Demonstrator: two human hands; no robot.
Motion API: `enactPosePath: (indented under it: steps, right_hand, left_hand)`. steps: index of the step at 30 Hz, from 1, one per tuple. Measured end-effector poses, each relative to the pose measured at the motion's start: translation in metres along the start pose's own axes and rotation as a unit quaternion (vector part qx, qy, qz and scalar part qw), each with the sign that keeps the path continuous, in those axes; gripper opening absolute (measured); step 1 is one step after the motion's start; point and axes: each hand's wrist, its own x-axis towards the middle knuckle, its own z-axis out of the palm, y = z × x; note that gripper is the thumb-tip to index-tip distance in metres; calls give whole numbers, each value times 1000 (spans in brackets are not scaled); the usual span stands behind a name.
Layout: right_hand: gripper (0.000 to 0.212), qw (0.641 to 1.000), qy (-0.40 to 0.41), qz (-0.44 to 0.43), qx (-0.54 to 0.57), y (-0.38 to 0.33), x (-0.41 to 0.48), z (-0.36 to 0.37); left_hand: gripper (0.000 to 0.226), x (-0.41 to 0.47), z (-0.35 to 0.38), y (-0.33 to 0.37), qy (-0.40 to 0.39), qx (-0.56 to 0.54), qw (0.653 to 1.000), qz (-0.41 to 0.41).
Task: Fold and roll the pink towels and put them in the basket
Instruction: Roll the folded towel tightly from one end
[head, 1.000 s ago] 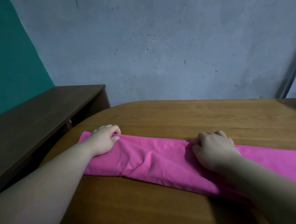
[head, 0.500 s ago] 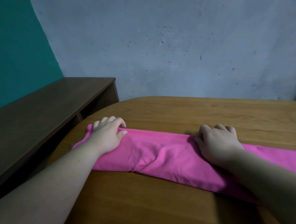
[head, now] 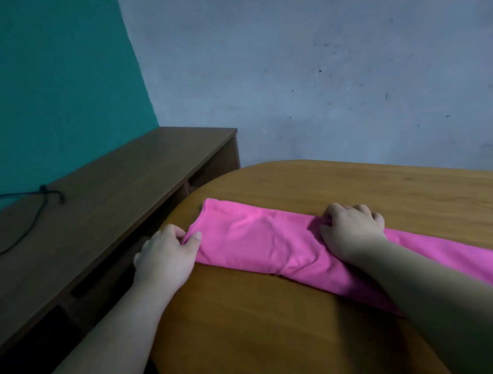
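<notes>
A pink towel [head: 265, 240], folded into a long strip, lies across the wooden table [head: 287, 335] and runs off the right edge of the view. My left hand [head: 166, 254] pinches the towel's near left corner between thumb and fingers. My right hand [head: 350, 232] rests on the strip further right, its fingers curled into the cloth and bunching it. No basket is in view.
A dark brown low cabinet [head: 91, 219] stands left of the table along the teal wall, with a black cable [head: 34, 201] lying on its top. A grey wall closes the space behind the table's rounded far edge.
My left hand slid from the towel's top left part down to its near left corner and now pinches it. The view swung left. My right hand stayed on the strip.
</notes>
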Motion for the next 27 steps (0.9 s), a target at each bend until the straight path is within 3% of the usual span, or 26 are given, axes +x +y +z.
enactPosePath:
  steps: [7, 15, 21, 27]
  right_hand:
    - [31, 999, 26, -25, 11, 6, -4, 8]
    - [33, 999, 20, -29, 6, 4, -4, 7]
    - [24, 998, 5, -58, 39, 7, 1, 3]
    - [15, 996, 26, -86, 6, -3, 3, 3]
  left_hand:
    - [25, -10, 4, -11, 37, -24, 999, 15]
    - [16, -9, -1, -17, 72, -256, 962, 68]
    - [4, 15, -12, -27, 25, -263, 964, 26]
    - [12, 24, -1, -33, 11, -186, 982, 14]
